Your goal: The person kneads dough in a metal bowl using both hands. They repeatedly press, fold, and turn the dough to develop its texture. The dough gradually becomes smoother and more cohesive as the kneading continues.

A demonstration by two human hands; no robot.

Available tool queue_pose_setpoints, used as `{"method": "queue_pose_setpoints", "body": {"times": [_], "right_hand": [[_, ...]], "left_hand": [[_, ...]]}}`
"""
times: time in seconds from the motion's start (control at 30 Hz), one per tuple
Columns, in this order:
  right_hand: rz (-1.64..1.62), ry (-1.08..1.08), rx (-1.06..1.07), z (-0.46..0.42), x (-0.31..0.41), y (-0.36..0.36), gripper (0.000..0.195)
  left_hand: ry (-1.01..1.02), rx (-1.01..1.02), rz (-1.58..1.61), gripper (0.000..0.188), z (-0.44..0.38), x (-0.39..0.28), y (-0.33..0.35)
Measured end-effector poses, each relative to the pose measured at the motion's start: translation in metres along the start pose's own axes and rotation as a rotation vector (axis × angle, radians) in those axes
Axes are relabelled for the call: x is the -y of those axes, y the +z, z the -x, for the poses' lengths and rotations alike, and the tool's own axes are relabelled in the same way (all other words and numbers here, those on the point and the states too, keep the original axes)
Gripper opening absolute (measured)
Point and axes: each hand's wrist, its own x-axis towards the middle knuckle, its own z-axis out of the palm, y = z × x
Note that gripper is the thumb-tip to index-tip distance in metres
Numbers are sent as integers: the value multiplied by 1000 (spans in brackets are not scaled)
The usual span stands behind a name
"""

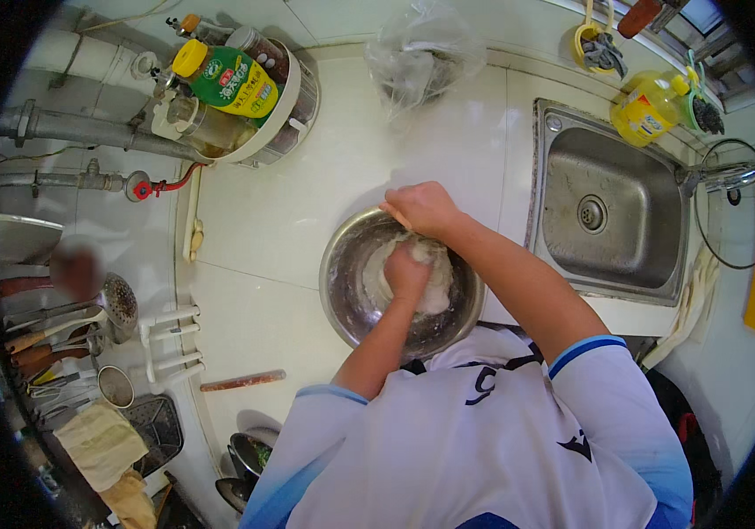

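Note:
A round stainless steel bowl (339, 291) stands on the white tiled counter in front of me, close against my body. Pale, sticky dough (440, 284) lies inside it, with smears and small bits of dough on the inner wall. My left hand (408, 270) is down in the bowl, its fingers curled into the dough and their tips hidden. At the far edge of the bowl, my right hand (422, 206) grips the rim, the forearm crossing over the bowl's right side.
A steel sink (609, 205) with a faucet (724, 175) is set in at the right; a yellow detergent bottle (645, 116) stands behind it. A condiment rack (294, 99) and a clear plastic bag (423, 66) stand at the back. Utensils (116, 304) hang left; a brown stick (243, 380) lies nearby.

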Motion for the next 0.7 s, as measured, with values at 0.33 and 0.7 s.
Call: {"method": "queue_pose_setpoints", "body": {"times": [0.33, 0.7], "right_hand": [[9, 54, -71, 8, 6, -2, 30], [10, 167, -19, 12, 3, -7, 32]], "left_hand": [[236, -112, -91, 58, -11, 66, -50], [248, 492, -270, 40, -20, 16, -47]]}}
